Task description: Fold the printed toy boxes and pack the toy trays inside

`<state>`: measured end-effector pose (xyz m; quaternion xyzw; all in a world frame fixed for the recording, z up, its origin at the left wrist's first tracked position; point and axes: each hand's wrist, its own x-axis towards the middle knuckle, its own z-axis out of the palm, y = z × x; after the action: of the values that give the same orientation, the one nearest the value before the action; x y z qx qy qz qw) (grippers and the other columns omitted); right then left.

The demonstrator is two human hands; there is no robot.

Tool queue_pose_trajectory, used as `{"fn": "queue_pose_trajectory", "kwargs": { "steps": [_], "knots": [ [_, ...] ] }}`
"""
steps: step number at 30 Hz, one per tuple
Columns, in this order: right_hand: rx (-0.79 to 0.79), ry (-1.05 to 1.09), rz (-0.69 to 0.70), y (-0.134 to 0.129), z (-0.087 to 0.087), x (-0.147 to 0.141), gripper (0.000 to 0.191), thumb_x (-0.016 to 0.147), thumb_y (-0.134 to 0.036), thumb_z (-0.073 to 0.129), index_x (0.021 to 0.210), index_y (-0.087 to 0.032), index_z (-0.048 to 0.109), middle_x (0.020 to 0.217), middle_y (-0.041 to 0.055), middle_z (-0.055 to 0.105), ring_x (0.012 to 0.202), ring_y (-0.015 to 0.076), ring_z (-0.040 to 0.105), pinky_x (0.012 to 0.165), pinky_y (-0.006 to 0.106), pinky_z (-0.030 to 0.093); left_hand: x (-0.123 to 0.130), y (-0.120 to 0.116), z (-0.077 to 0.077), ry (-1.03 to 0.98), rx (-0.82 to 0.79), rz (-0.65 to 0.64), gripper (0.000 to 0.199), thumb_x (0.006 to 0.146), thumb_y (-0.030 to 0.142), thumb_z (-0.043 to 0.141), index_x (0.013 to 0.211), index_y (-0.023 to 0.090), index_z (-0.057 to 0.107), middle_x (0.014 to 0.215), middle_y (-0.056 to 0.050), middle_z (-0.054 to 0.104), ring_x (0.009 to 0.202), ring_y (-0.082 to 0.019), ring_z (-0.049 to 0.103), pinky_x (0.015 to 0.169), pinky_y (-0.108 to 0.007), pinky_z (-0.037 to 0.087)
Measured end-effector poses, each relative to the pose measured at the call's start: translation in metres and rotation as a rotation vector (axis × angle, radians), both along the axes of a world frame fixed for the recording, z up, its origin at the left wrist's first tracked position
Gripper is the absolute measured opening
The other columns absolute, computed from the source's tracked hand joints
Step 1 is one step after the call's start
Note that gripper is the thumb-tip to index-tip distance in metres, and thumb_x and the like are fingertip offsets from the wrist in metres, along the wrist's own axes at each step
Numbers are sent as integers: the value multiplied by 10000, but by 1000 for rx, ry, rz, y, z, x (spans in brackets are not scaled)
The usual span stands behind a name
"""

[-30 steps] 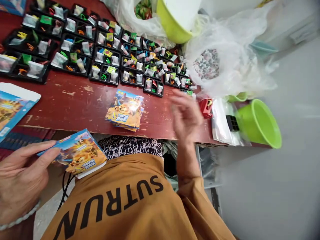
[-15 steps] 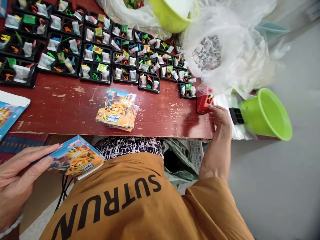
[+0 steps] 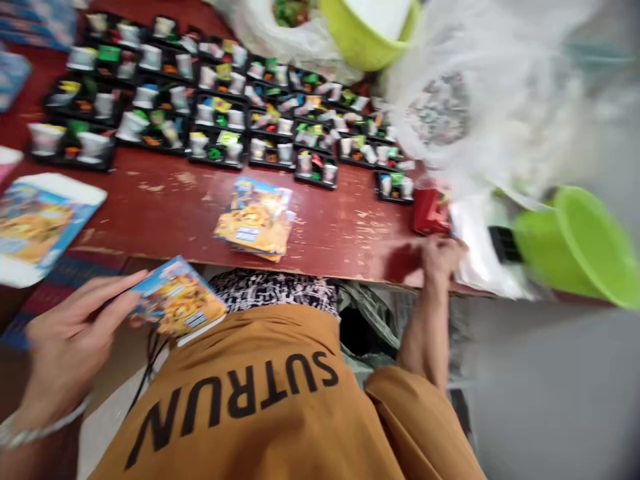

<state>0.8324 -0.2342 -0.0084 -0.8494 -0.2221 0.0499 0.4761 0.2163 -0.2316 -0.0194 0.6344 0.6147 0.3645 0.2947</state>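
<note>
1. The left hand (image 3: 65,347) was closed around a printed card (image 3: 177,300), with the fingers and thumb pinching its near edge. The card was tilted and showed a cartoon lion on a yellow and blue background. A beaded bracelet (image 3: 40,427) circled the wrist just behind that hand.
2. The right hand (image 3: 440,260) was half curled at the near edge of the table (image 3: 150,200). It was too blurred to tell whether it held anything. A red plastic holder (image 3: 431,212) stood just beyond its fingertips, and a clear plastic sheet (image 3: 480,253) lay just to its right.
3. Between the hands but farther forward, a loose stack of printed cards (image 3: 255,220) lay on the worn red tabletop. Beyond the left hand, a larger printed box (image 3: 45,227) sat at the table's edge.
4. Farther ahead of both hands, rows of black trays (image 3: 220,150) covered the table, with small clear packets (image 3: 205,113) and colored pieces in their compartments.
5. Ahead of the right hand lay a bulging clear plastic bag (image 3: 480,100). A bright green basin (image 3: 575,247) lay tipped on its side beyond that hand, and a second green basin (image 3: 367,33) stood farther ahead.
</note>
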Motion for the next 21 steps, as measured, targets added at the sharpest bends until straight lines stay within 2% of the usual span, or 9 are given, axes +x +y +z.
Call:
{"fn": "queue_pose_trajectory", "kwargs": {
  "steps": [2,4,5,7,9,11,13,17,21],
  "knots": [
    [26,-55,31,5,1,-31,387,817,-156,717,540,-313,498,712,66,614,1111,337,630,1115,525,423,13,1,13,-73,111,-2,201,941,253,762,1118,312,837,1094,44,805,953,-162,723,861,-284,561],
    [146,-116,133,13,6,-75,189,843,-229,745,685,-324,704,708,51,635,808,327,660,893,548,497,16,7,19,-80,176,-49,227,954,231,744,1156,291,828,1105,15,811,968,-173,732,859,-296,592],
    [213,-75,268,16,12,-103,86,861,-268,764,800,-327,783,724,47,660,705,302,644,798,533,507,16,9,22,-52,205,-67,236,958,225,736,1168,286,825,1103,3,811,967,-172,735,858,-295,601],
    [260,85,639,17,28,-167,138,913,-332,794,1044,-356,827,887,37,739,756,254,671,785,465,543,15,11,28,14,204,-123,270,971,209,709,1213,281,808,1122,-13,806,963,-163,740,851,-285,613],
    [293,268,955,15,44,-233,116,914,-324,816,1028,-343,830,847,3,766,677,197,679,662,385,575,17,8,34,52,207,-159,282,978,191,692,1227,272,799,1115,-22,803,932,-149,744,831,-270,617],
    [227,491,1264,15,53,-290,287,935,-322,801,1221,-326,783,828,-8,782,638,169,673,597,345,582,22,2,39,79,230,-166,278,975,176,690,1221,254,794,1089,-27,801,900,-139,744,803,-255,614],
    [182,702,1443,18,53,-330,466,943,-347,795,1392,-309,676,803,-25,773,612,148,653,581,321,588,27,-5,41,115,258,-161,276,966,169,698,1220,236,783,1069,-32,799,886,-138,744,771,-240,609],
    [159,985,1471,24,43,-368,463,927,-408,818,1292,-252,579,813,-31,767,607,115,655,573,261,584,32,-14,39,106,265,-104,369,936,184,725,1303,214,697,1046,-40,794,837,-135,753,675,-201,595],
    [128,1039,1438,21,37,-379,405,925,-393,819,1143,-252,508,822,-23,765,626,107,671,517,203,558,32,-19,37,42,281,-130,517,932,148,703,1427,228,576,1001,-28,782,792,-131,757,671,-202,602]
  ]
}}
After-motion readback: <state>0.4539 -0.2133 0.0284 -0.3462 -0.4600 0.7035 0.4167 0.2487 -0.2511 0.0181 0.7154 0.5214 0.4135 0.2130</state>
